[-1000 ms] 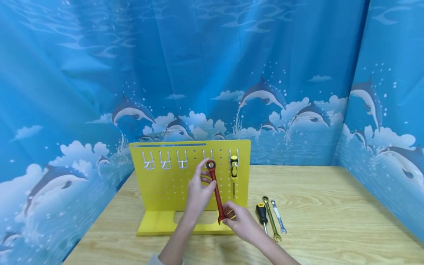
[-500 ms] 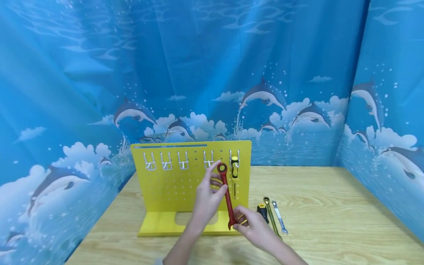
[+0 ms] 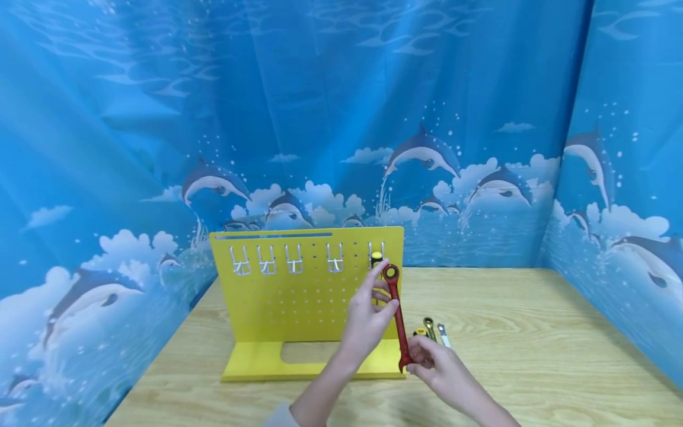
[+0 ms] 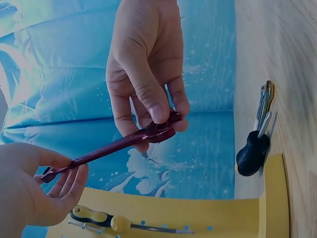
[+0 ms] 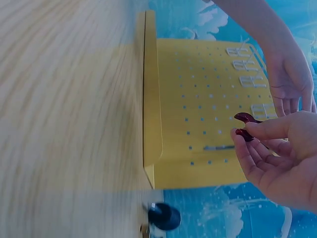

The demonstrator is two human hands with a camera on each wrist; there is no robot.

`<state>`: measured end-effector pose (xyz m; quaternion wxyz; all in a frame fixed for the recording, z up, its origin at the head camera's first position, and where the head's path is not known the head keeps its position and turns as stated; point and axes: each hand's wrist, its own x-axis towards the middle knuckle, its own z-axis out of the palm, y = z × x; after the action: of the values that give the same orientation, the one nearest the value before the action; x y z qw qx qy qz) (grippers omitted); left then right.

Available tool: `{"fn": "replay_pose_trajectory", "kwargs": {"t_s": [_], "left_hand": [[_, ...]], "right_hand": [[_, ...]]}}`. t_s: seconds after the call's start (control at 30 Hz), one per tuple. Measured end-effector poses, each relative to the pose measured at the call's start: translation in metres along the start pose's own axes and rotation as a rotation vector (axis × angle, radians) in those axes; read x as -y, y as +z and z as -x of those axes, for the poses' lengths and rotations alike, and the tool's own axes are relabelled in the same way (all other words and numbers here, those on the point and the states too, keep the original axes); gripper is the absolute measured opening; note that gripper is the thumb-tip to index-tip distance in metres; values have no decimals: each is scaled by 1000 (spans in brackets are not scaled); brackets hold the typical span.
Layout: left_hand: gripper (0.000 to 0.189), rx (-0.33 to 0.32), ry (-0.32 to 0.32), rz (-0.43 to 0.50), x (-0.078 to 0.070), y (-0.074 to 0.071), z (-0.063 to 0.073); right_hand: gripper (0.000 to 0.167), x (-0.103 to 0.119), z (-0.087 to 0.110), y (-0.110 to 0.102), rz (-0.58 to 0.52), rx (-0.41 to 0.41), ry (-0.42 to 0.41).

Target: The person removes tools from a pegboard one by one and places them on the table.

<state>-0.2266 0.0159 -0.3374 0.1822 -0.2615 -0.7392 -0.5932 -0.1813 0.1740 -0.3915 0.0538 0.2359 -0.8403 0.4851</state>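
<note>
A red combination wrench (image 3: 399, 320) is held up nearly upright in front of the right end of a yellow pegboard (image 3: 299, 302), ring end at the top. My left hand (image 3: 368, 320) pinches it close below the ring, thumb on the near side. Down at the open end, my right hand (image 3: 440, 367) grips it between thumb and fingers; the left wrist view shows the thumb over the jaw end (image 4: 161, 131). Behind my left hand, a yellow-and-black screwdriver (image 4: 99, 218) hangs on the pegboard, partly hidden in the head view.
Several wire hooks (image 3: 294, 264) line the board's upper part. On the wooden table (image 3: 512, 332) to the right lie a black-and-yellow screwdriver (image 4: 253, 153), a brass-coloured wrench (image 3: 429, 325) and a silver wrench (image 3: 443, 333), partly covered by my right hand in the head view.
Both hands have carried the red wrench rightward, from before the middle hook to the board's right end. The hanging screwdriver and the tools on the table are now partly covered.
</note>
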Motion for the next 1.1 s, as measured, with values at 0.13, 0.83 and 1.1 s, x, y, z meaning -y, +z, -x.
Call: {"fn": "replay_pose_trajectory", "kwargs": {"t_s": [0.13,0.83,1.1], "left_hand": [[70,21,-7,26,1,12,-3],[47,78,-70,188,22,76,-26],[34,50,-67,252,32,95,-37]], "right_hand": [[20,-5,6,-9,21,-34,7],[24,-46,35,-41,111,-173,-16],[24,-53,43,-50,123,-175,49]]}}
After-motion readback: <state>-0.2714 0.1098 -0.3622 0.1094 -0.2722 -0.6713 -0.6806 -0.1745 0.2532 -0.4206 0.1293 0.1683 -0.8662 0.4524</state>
